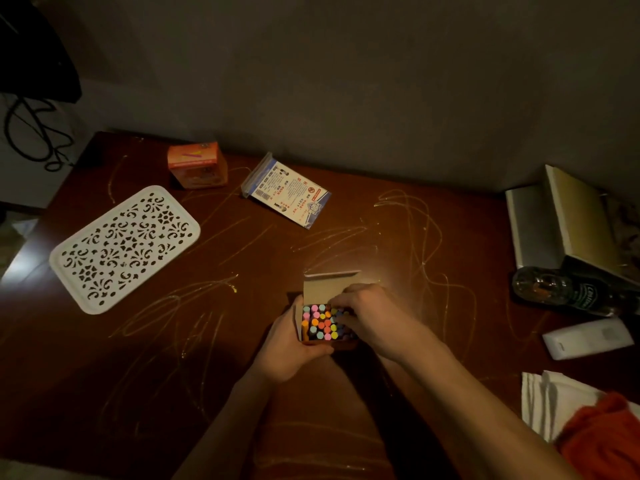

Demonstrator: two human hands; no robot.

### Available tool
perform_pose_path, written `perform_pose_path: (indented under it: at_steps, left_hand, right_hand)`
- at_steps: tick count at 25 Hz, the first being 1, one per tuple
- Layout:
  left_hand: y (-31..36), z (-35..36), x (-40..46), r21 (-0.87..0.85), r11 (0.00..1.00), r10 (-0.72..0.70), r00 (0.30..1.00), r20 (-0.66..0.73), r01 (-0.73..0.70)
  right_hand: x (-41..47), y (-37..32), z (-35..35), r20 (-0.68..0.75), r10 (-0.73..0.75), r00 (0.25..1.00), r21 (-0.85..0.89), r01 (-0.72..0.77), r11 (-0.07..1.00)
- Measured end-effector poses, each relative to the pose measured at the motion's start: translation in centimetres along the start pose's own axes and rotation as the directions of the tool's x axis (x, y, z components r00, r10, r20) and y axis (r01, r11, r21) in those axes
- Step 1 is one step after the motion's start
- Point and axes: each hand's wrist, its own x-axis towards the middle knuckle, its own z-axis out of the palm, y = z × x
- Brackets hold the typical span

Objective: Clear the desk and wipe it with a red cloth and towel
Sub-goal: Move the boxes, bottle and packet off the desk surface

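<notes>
Here, at lower centre, the left hand (291, 348) is gripping the open cardboard chalk box (325, 306); the right hand (367, 317) is pinching hexagonal chalk sticks (320, 323) on the scribbled wooden desk (242, 271).

Open desk (346, 410) surface runs across the lower left of the frame and through the centre band, marked only by chalk scribbles. Obstacles at left: a white perforated tray (124, 249) lying flat. At the back edge, an orange box (197, 164) and a printed packet (287, 192) stand just apart, with a passable gap between them. The right edge is crowded: books (561, 226), a dark bottle (568, 292) on its side, a white block (588, 337), white towel (550, 403) and red cloth (602, 441). The open chalk box (325, 323), held in both hands, occupies lower centre.
</notes>
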Motion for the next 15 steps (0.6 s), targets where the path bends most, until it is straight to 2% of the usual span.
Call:
perform_pose_path:
  at_steps: [6, 12, 15]
  left_hand:
    - [0.3, -0.2, 0.0, -0.001, 1.0, 0.0, 1.0, 0.027, 0.0]
    - [0.5, -0.2, 0.1, 0.031, 0.999, 0.027, 0.999, 0.023, -0.028]
    - [0.3, -0.1, -0.2, 0.042, 0.998, 0.035, 0.999, 0.004, -0.036]
  right_hand:
    - [-0.9, -0.2, 0.3, -0.133, 0.01, 0.991, 0.085, 0.001, 0.996]
    - [-0.5, 0.3, 0.4, -0.112, -0.057, 0.992, 0.069, 0.065, 0.996]
    - [-1.3, 0.4, -1.1, -0.26, 0.018, 0.965, 0.196, 0.034, 0.98]
